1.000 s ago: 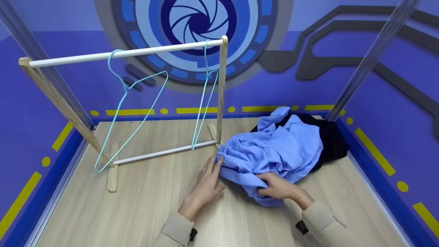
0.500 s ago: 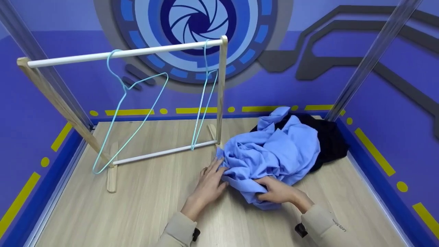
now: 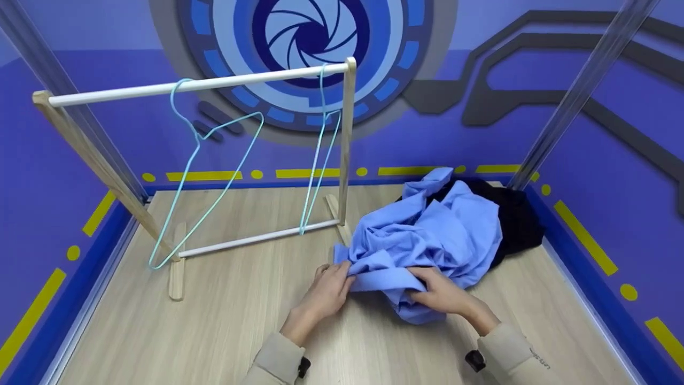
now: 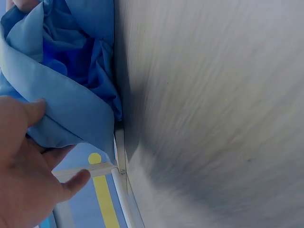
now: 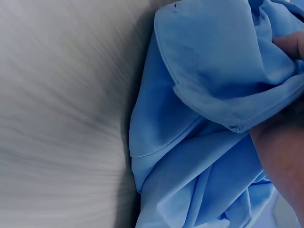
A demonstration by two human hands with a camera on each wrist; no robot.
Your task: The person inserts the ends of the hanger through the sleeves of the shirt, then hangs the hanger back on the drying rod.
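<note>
A crumpled light blue shirt (image 3: 459, 230) lies in a heap on the right part of the wooden tabletop. My left hand (image 3: 326, 289) pinches the near left edge of its cloth; in the left wrist view the thumb (image 4: 35, 110) lies on a folded band. My right hand (image 3: 441, 291) grips the near side of the shirt, the thumb on top and the other fingers hidden under the fabric. Between the two hands a strip of the cloth runs across. The right wrist view shows a stitched, cornered flap of the shirt (image 5: 213, 57) beside that hand.
Behind the shirt lies a black garment (image 3: 521, 214). On the left stands a wooden rack (image 3: 107, 176) with a white top rail (image 3: 240, 80). Two light blue wire hangers hang there, one towards the left (image 3: 187, 171), one near the right post (image 3: 315, 171). Blue walls enclose the tabletop.
My left fingers have drawn in from lying along the shirt's edge to pinching it. The near strip of cloth is now pulled straighter between my hands; the right hand has shifted slightly right.
</note>
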